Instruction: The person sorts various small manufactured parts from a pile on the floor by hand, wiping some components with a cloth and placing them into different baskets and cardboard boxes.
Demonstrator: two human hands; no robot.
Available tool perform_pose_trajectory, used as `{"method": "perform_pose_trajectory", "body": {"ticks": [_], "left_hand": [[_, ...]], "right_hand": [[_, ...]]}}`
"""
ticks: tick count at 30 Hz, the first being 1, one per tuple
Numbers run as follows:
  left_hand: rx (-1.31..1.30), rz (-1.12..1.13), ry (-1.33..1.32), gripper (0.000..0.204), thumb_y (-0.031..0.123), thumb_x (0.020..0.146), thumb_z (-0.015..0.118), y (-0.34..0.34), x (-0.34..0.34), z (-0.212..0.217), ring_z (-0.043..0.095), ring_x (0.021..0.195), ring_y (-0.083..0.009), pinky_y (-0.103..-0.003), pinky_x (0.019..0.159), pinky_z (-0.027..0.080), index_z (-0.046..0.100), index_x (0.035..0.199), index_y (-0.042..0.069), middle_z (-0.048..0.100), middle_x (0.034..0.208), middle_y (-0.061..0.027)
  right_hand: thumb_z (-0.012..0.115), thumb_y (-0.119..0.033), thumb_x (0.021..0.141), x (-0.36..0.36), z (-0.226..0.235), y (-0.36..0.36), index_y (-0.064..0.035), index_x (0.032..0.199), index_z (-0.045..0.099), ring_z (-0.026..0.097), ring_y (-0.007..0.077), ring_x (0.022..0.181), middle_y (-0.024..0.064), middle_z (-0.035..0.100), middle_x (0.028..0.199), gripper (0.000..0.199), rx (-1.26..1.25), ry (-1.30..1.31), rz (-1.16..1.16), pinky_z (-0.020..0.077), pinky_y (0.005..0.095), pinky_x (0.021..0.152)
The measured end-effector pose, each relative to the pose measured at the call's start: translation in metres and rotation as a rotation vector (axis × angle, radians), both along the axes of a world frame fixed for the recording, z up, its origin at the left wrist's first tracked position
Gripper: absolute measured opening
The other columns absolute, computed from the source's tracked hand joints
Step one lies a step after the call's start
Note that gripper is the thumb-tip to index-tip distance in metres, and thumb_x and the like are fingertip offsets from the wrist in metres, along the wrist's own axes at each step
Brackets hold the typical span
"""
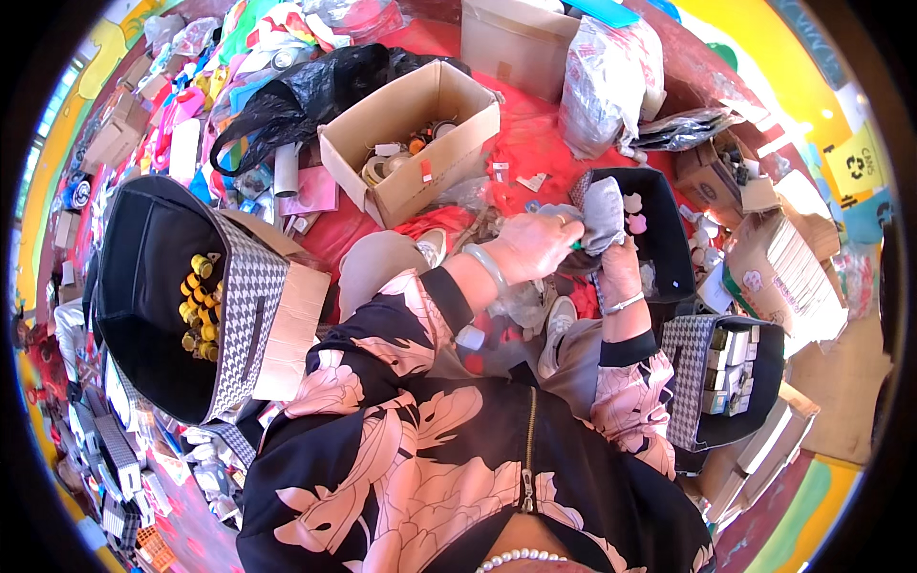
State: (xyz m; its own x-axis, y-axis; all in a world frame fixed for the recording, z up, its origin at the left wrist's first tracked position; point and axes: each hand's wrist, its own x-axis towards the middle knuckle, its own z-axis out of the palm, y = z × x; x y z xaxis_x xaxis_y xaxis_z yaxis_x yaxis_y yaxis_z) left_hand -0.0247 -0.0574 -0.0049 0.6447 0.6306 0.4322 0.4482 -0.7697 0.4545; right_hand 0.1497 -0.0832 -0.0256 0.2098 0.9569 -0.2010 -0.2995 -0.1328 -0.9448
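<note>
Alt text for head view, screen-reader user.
A person's right hand holds a soft-looking grey item, left hand close against it, at the edge of an open black bin. An open cardboard box stands ahead; a houndstooth bin holding yellow items sits at left.

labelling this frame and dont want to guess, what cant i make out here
All in the head view:
1. Right hand: some fingers hidden by the grey cloth item.
2. Green spot by the left hand: too small to identify.
3. Black plastic bag: any contents hidden by its opaque plastic.
4. Pieces at lower left: too small, bent near the fisheye rim.
</note>
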Motion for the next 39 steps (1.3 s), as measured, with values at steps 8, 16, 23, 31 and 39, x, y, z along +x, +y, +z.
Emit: {"method": "perform_pose_trajectory", "body": {"ticks": [8,16,23,31,39], "left_hand": [[-0.037,-0.020,-0.331,0.027,0.014,0.071,0.066,0.002,0.009,-0.008,0.059,0.072,-0.0308,-0.035,0.062,0.049,0.055,0.095,0.007,0.058,0.087,-0.0111],[-1.403,-0.131,-1.072,0.029,0.008,0.081,0.063,0.028,-0.011,0.003,0.053,0.055,-0.0076,-0.021,0.044,0.041,0.053,0.109,0.007,0.059,0.084,-0.0037],[-1.431,-0.179,-0.868,0.028,0.016,0.086,0.058,0.012,0.001,0.008,0.050,0.048,-0.0054,-0.019,0.041,0.039,0.053,0.112,0.007,0.061,0.081,-0.0021],[-0.890,-0.170,-0.592,0.034,0.005,0.082,0.060,0.010,0.012,-0.028,0.057,0.077,-0.0071,-0.023,0.069,0.047,0.052,0.115,0.000,0.061,0.091,-0.0048],[-0.494,0.076,-0.464,0.041,0.011,0.068,0.070,0.010,0.012,-0.011,0.060,0.088,-0.0288,-0.035,0.077,0.047,0.056,0.107,0.005,0.061,0.093,-0.0152]], "right_hand": [[0.046,-0.011,0.088,0.013,-0.003,0.010,0.0022,0.105,0.055,0.061,0.0240,0.085,0.0125,0.061,0.098,0.024,-0.104,0.230,-0.183,0.0515,0.0356,0.073],[0.054,-0.008,0.084,0.030,0.026,0.003,0.0001,0.126,0.040,0.051,0.0221,0.109,0.0105,0.051,0.120,0.045,0.190,0.300,0.179,0.0398,0.0356,0.095],[0.054,-0.011,0.088,-0.001,0.032,-0.005,-0.0035,0.112,0.057,0.056,0.0114,0.095,0.0027,0.060,0.105,0.026,0.196,0.207,0.175,0.0442,0.0259,0.084],[0.062,-0.009,0.083,-0.004,0.023,0.002,-0.0027,0.094,0.062,0.056,0.0071,0.074,0.0002,0.063,0.084,0.012,0.180,0.108,-0.003,0.0444,0.0202,0.068],[0.053,-0.018,0.090,0.001,0.028,0.002,-0.0031,0.103,0.059,0.056,0.0067,0.077,0.0000,0.061,0.088,0.020,0.125,0.221,0.053,0.0455,0.0216,0.068]]}}
